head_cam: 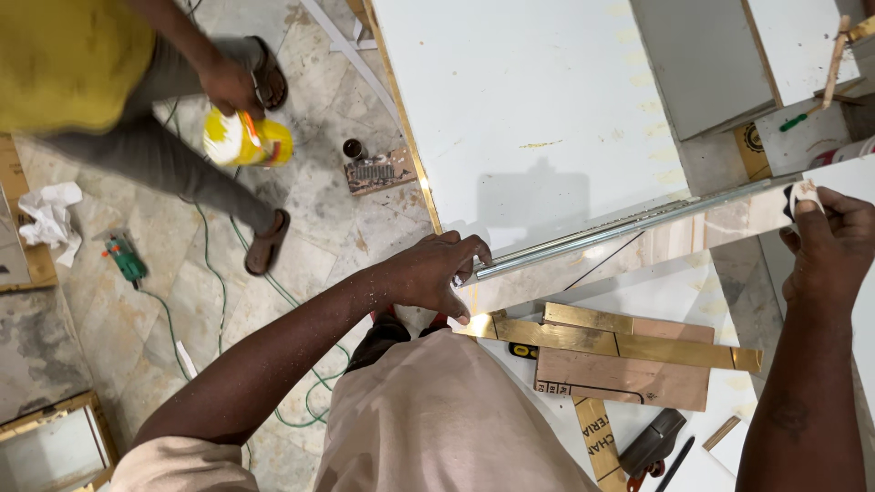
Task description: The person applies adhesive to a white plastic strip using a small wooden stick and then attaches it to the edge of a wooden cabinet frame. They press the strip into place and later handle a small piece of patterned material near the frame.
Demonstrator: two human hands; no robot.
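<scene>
A long shiny metal strip [620, 228] runs across the view above a white board [529, 100]. My left hand [428, 273] grips the strip's near end at the board's edge. My right hand [834, 241] is at the strip's far end, pinching a small white piece [804, 196] against it. Below the strip lie gold-edged wooden pieces [629, 355] on a white panel.
A co-worker in a yellow top crouches at the upper left, a hand on a yellow can [246, 138]. A green tool [126, 260] and its green cable lie on the tiled floor. A glue-stained block [378, 171] sits by the board. A dark tool [652, 442] lies at the lower right.
</scene>
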